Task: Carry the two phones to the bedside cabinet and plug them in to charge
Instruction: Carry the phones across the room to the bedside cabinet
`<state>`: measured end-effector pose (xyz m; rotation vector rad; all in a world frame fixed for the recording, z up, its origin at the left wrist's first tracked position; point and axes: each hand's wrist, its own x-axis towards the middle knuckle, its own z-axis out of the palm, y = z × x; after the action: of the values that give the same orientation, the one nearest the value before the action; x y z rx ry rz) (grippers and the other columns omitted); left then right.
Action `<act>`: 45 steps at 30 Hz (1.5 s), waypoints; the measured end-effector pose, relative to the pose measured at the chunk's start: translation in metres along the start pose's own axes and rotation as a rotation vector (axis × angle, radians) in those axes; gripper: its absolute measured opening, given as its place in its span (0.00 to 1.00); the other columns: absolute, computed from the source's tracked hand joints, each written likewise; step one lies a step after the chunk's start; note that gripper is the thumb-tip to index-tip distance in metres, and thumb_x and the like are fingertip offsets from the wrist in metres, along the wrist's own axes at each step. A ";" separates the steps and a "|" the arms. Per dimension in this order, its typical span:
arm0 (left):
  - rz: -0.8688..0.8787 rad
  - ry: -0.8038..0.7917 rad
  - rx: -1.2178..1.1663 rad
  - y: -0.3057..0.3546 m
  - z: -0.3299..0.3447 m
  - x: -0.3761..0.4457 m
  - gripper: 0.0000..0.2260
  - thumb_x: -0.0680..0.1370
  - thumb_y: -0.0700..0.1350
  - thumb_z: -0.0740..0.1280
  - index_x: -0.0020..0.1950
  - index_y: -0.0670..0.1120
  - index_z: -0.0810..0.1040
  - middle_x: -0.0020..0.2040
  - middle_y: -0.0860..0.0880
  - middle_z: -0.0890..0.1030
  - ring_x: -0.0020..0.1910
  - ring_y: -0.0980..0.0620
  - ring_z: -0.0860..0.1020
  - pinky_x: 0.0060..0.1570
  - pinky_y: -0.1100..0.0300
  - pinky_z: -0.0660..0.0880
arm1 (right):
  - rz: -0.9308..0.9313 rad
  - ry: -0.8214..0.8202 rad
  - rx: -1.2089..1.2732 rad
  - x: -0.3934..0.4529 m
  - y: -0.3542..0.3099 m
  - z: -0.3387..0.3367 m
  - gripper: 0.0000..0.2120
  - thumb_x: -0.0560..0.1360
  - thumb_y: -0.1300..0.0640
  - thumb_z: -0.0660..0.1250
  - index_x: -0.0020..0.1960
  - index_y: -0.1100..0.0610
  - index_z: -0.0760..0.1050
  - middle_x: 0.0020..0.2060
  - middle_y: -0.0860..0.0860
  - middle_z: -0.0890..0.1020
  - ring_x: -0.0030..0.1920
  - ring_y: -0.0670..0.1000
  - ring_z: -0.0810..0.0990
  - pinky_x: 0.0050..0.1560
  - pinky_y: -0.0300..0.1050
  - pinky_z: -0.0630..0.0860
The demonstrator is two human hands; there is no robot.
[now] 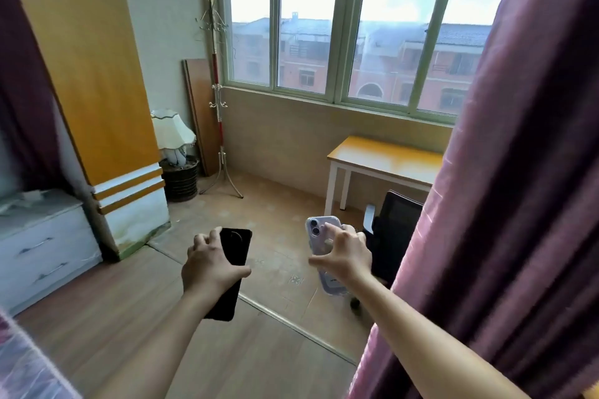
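Note:
My left hand (210, 264) grips a black phone (235, 248), back side up, held out over the floor. A pale lilac phone in a clear case (316, 227) sits in my right hand (345, 254), camera end pointing away from me. Both phones hang at about waist height, roughly a hand's width apart. The white bedside cabinet (42, 246) with two drawers stands at the left edge, well to the left of my left hand. Some white items lie on its grey top, too blurred to tell what they are.
A purple curtain (505, 204) hangs close on the right. Beyond are a yellow-topped desk (385, 157), a black office chair (393, 230), a coat stand (220, 126), a lamp (171, 136) on a dark basket and an orange pillar (97, 81). A floor threshold strip (291, 322) crosses ahead.

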<state>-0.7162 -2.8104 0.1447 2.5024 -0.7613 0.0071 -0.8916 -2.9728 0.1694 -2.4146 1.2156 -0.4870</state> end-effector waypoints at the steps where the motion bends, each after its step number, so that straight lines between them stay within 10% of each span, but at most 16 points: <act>1: -0.027 0.008 0.006 -0.002 0.002 0.011 0.44 0.59 0.57 0.74 0.71 0.49 0.61 0.64 0.43 0.67 0.61 0.42 0.70 0.51 0.53 0.73 | -0.024 -0.010 -0.003 0.017 -0.004 0.005 0.32 0.61 0.42 0.74 0.64 0.44 0.71 0.61 0.51 0.73 0.60 0.55 0.68 0.46 0.45 0.70; 24: -0.665 0.307 0.119 -0.122 -0.003 0.151 0.43 0.57 0.55 0.77 0.68 0.49 0.63 0.62 0.44 0.68 0.60 0.43 0.70 0.49 0.52 0.73 | -0.596 -0.405 0.024 0.251 -0.177 0.171 0.37 0.60 0.44 0.73 0.68 0.43 0.68 0.62 0.49 0.73 0.61 0.53 0.68 0.46 0.44 0.70; 45: -0.796 0.438 0.138 -0.276 -0.064 0.361 0.40 0.59 0.54 0.76 0.67 0.48 0.64 0.63 0.43 0.67 0.60 0.42 0.69 0.47 0.51 0.72 | -0.805 -0.476 0.015 0.396 -0.410 0.321 0.36 0.63 0.44 0.74 0.69 0.43 0.67 0.62 0.50 0.73 0.61 0.54 0.69 0.50 0.46 0.74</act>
<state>-0.2594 -2.7716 0.1222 2.6188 0.4347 0.3202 -0.2394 -3.0120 0.1442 -2.7092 0.0184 -0.1014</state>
